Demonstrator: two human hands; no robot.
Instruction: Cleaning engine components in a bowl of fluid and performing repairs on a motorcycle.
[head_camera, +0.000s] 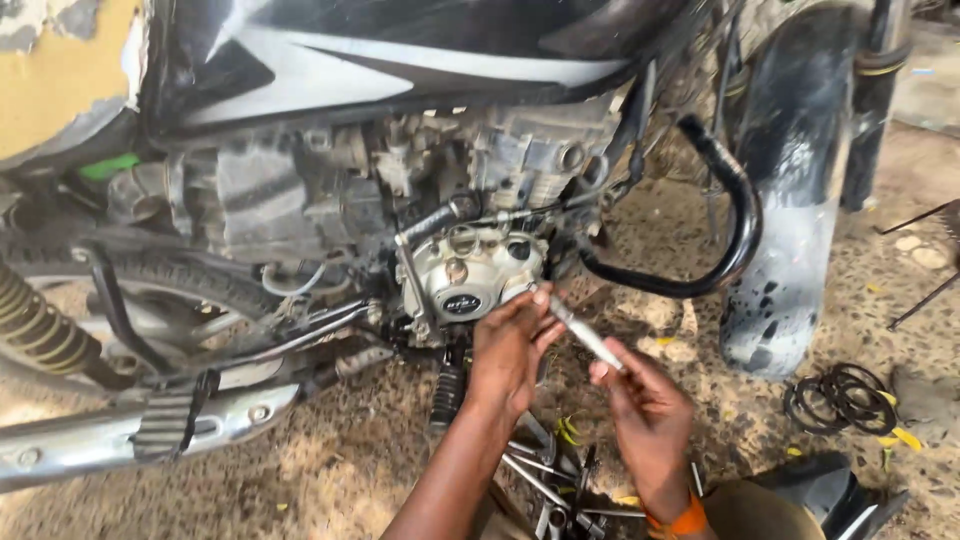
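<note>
Hands: left hand (510, 350) and right hand (645, 405) both pinch a thin rigid metal rod (585, 332), likely oily-slick, just below the engine cover (470, 275).

Around you: a speckled, gritty concrete floor (340, 460) in dappled daylight, scattered with small yellow leaves (905, 437). At upper left, a yellow wall (60, 80) with flaking paint. Dark rubber rings (835, 395) lie at right.

Left hand (510, 350) and right hand (645, 405) raised, fingers pinched.

Wrenches (545, 480) lie on ground (350, 470) below engine cover (470, 275).
</note>
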